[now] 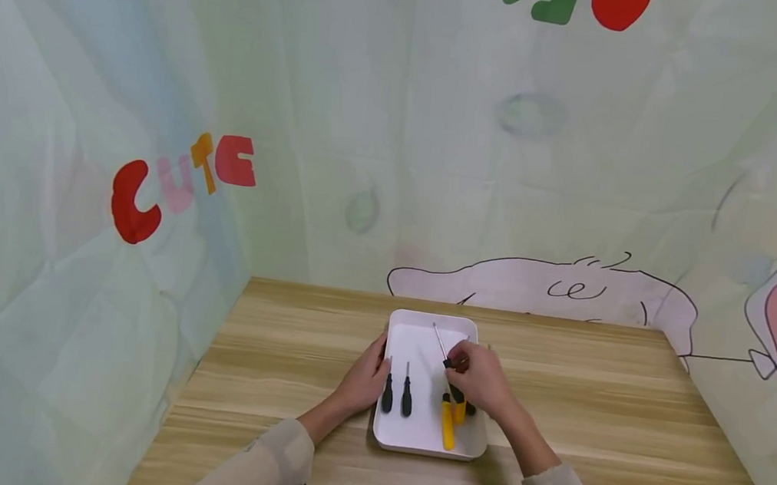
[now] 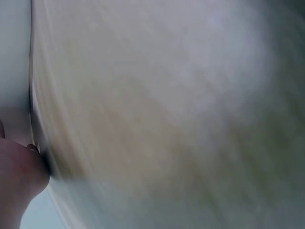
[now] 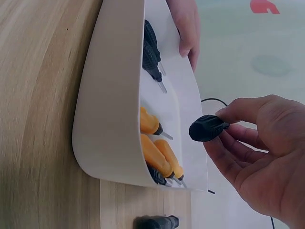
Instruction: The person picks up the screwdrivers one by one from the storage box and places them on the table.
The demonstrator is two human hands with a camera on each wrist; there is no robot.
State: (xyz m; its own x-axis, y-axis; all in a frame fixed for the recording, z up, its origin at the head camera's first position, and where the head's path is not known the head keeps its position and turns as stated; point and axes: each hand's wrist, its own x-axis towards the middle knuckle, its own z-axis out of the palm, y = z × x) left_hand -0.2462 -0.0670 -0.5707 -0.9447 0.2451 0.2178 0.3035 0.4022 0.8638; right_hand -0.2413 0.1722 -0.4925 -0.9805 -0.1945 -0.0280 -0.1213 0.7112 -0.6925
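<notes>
A white tray (image 1: 416,435) lies on the table with several screwdrivers in it. My left hand (image 1: 364,379) grips its left rim, thumb over the edge; the left wrist view shows only part of that hand (image 2: 21,176). My right hand (image 1: 481,378) pinches a black-handled screwdriver (image 3: 208,128) between thumb and fingers above the tray's right half, its shaft pointing away from me. Two black screwdrivers (image 1: 406,398) lie parallel at the tray's left. Under my right hand are yellow-handled screwdrivers (image 1: 448,425) and another black handle (image 3: 156,174), partly hidden by the hand in the head view.
The wood-grain table (image 1: 268,355) extends around the tray. A black object (image 3: 157,222) lies on it beyond the tray's right side. Printed cloth walls (image 1: 335,215) stand behind and to both sides.
</notes>
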